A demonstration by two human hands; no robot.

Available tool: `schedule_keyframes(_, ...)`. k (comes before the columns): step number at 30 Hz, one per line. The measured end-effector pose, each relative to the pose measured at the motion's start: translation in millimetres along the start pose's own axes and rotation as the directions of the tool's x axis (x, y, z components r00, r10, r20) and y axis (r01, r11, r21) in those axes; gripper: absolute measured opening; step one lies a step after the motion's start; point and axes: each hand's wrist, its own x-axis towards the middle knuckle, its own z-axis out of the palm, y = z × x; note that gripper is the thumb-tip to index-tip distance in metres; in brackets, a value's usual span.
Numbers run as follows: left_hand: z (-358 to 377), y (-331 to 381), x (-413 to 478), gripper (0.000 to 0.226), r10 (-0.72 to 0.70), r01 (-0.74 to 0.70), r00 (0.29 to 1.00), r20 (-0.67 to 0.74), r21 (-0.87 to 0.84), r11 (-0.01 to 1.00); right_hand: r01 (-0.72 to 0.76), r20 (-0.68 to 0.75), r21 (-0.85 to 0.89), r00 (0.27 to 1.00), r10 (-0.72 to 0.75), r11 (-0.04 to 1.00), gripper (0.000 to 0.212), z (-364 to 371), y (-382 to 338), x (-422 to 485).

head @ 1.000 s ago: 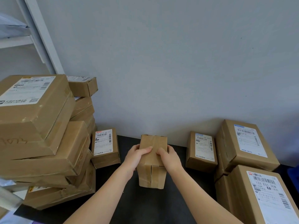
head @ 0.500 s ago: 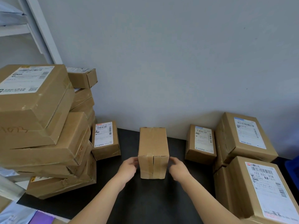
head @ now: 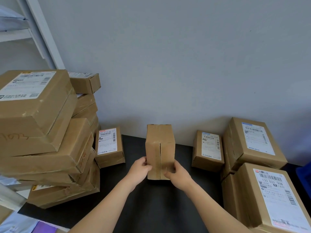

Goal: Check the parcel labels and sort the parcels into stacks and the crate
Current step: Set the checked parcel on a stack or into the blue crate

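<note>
A small brown parcel [head: 160, 148] stands tilted on the black table [head: 151, 207] in the middle, its taped seam facing me and no label showing. My left hand [head: 139, 170] grips its lower left edge. My right hand [head: 178, 174] grips its lower right corner, fingers curled round the front. A labelled small parcel [head: 109, 147] lies to the left and another [head: 208, 148] to the right.
A tall leaning stack of flat brown parcels [head: 42, 132] fills the left side. Two stacked large labelled parcels [head: 255, 142] [head: 272, 197] stand at the right. A blue crate edge [head: 304, 177] shows at far right. A white shelf frame [head: 42, 34] rises at upper left. The grey wall is behind.
My hands left the parcel's top, dropped beside its base, and now grip its lower sides. The parcel has tipped back so its seamed face shows.
</note>
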Motion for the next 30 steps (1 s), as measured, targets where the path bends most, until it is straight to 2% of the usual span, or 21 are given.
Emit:
schedule_keyframes(6,0.3,14.3,1.0,0.038,0.035,-0.036,0.999,-0.019,-0.039,0.999,0.023,0.012,-0.087,1.000,-0.022,0.996,0.104,-12.1,-10.4,-2.4)
schedule_keyframes(11,-1.4,23.3,3.1,0.039,0.074,-0.078,0.996,-0.052,-0.064,0.995,0.060,-0.021,-0.146,0.998,-0.064,0.987,0.112,-16.7,-13.9,-4.6)
schedule_keyframes(18,-3.4,37.2,2.3,0.040,0.094,-0.103,0.991,-0.098,-0.089,0.991,0.103,-0.117,-0.008,0.988,-0.103,0.995,0.087,-22.4,-25.7,-5.8)
schedule_keyframes(22,-3.7,42.3,2.2,0.037,0.086,-0.100,0.990,-0.113,-0.130,0.986,0.127,-0.149,0.007,0.981,-0.124,0.992,0.084,-31.2,-33.7,-8.8)
schedule_keyframes(27,-4.6,47.4,2.5,0.050,0.083,-0.101,0.987,-0.134,-0.133,0.986,0.154,-0.187,0.036,0.972,-0.145,0.987,0.068,-38.4,-40.8,-12.6)
schedule_keyframes(30,-5.4,51.2,1.5,0.060,0.101,-0.120,0.984,-0.144,-0.130,0.984,0.179,-0.263,0.054,0.952,-0.159,0.982,0.059,-43.4,-45.8,-14.5)
